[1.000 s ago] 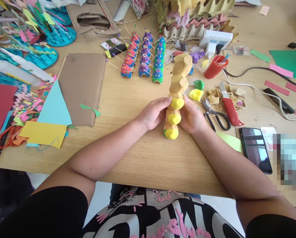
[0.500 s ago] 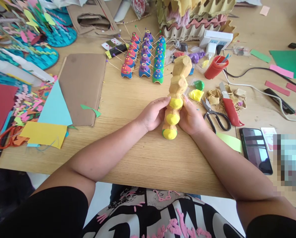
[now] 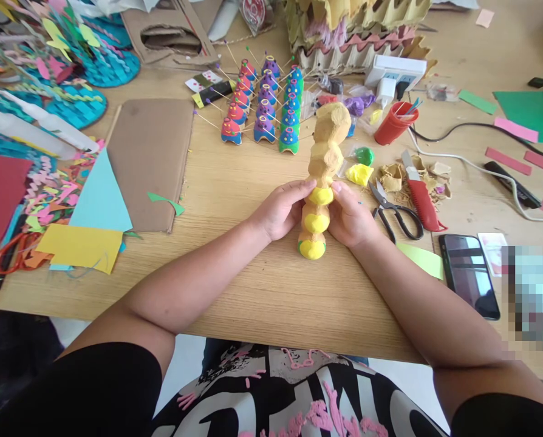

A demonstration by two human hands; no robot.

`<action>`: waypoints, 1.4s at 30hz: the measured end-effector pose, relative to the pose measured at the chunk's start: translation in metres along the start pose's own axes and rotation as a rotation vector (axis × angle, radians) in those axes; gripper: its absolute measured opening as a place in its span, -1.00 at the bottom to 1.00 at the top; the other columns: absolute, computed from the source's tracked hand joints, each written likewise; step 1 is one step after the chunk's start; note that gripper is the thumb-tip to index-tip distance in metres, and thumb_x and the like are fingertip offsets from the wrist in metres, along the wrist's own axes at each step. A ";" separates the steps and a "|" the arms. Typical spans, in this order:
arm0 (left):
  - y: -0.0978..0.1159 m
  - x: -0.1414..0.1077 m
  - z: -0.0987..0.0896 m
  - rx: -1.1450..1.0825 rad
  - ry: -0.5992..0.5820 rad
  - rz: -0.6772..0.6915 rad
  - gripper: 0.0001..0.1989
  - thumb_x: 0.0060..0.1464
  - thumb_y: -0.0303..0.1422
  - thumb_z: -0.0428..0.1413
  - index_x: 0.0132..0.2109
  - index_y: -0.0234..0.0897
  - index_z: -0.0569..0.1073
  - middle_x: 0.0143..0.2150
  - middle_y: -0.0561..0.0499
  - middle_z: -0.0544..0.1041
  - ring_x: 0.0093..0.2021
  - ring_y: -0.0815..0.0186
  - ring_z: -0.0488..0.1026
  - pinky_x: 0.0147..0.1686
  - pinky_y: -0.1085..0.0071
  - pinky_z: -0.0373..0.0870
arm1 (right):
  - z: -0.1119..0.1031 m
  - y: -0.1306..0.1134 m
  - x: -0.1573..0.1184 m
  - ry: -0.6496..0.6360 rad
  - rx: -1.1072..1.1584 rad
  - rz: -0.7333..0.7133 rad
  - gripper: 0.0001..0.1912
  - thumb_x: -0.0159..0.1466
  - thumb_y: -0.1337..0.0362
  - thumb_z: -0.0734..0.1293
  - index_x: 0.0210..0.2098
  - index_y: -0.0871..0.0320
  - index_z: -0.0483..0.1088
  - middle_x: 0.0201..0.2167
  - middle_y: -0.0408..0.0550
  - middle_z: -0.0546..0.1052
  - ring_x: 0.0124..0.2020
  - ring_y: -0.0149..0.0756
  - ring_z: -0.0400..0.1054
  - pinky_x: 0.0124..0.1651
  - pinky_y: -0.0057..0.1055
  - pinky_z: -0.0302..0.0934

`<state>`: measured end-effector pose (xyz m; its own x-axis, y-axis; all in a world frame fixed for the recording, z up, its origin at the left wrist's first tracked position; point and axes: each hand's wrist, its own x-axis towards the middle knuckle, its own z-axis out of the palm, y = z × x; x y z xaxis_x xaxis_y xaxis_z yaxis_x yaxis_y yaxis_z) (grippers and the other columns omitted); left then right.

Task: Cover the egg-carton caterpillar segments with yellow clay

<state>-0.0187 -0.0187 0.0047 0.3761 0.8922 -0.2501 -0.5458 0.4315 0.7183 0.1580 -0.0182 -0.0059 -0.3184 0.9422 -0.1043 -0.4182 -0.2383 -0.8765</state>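
Between my hands is an egg-carton strip (image 3: 325, 159), a row of tan bumps held lengthwise above the table. Yellow clay (image 3: 317, 223) covers the nearer bumps, and some green shows at the nearest end. My left hand (image 3: 286, 209) grips its left side, thumb near the third bump. On the right side, my right hand (image 3: 351, 212) holds it with the thumb at the same bump; its other fingers are partly hidden underneath. Just beyond the right hand lie a lump of yellow clay (image 3: 359, 174) and a green clay lump (image 3: 365, 156).
Three rows of painted carton caterpillars (image 3: 265, 109) stand at the back. Scissors (image 3: 396, 212), a red-handled knife (image 3: 421, 194), a red cup (image 3: 395, 124) and a phone (image 3: 469, 276) are on the right. A cardboard sheet (image 3: 150, 158) and paper scraps lie left.
The carton strip has tilted slightly, its near end shifting a little toward me. Both hands keep their hold in almost the same place.
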 end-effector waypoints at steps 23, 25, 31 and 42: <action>0.002 0.001 -0.006 0.054 -0.077 -0.017 -0.75 0.33 -0.08 0.47 -0.21 -0.13 0.76 -0.26 -0.01 0.81 -0.17 0.08 0.76 0.00 0.15 0.69 | 0.002 -0.005 -0.002 -0.025 0.015 0.031 -0.39 0.17 -0.31 0.76 -0.28 -0.08 0.46 -0.32 -0.09 0.68 0.07 0.09 0.74 0.02 -0.01 0.70; 0.001 0.001 -0.006 0.058 -0.071 -0.010 -0.75 0.30 -0.07 0.48 -0.21 -0.13 0.75 -0.25 -0.01 0.81 -0.16 0.08 0.76 0.00 0.16 0.68 | 0.002 -0.006 -0.003 -0.026 0.019 0.033 -0.39 0.18 -0.31 0.76 -0.27 -0.08 0.47 -0.33 -0.10 0.68 0.05 0.08 0.74 0.02 -0.02 0.70; 0.001 0.001 -0.004 0.025 -0.053 -0.020 -0.77 0.29 -0.11 0.48 -0.23 -0.12 0.73 -0.27 0.03 0.79 -0.11 0.07 0.78 0.13 0.12 0.65 | 0.004 -0.006 -0.005 0.020 0.011 0.050 -0.35 0.13 -0.31 0.78 -0.27 -0.08 0.44 -0.32 -0.12 0.68 0.02 0.06 0.73 0.03 -0.03 0.69; 0.002 -0.001 0.005 0.029 -0.048 0.008 -0.67 0.33 0.01 0.48 -0.20 -0.14 0.74 -0.27 0.00 0.78 -0.05 0.02 0.78 0.08 0.13 0.66 | 0.008 -0.006 -0.004 0.048 0.032 0.046 -0.36 0.14 -0.38 0.74 -0.24 -0.10 0.47 -0.29 -0.09 0.71 0.12 0.10 0.72 0.09 0.00 0.68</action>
<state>-0.0164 -0.0192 0.0094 0.4080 0.8878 -0.2132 -0.5275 0.4198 0.7386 0.1552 -0.0226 0.0033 -0.2974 0.9400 -0.1672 -0.4314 -0.2886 -0.8547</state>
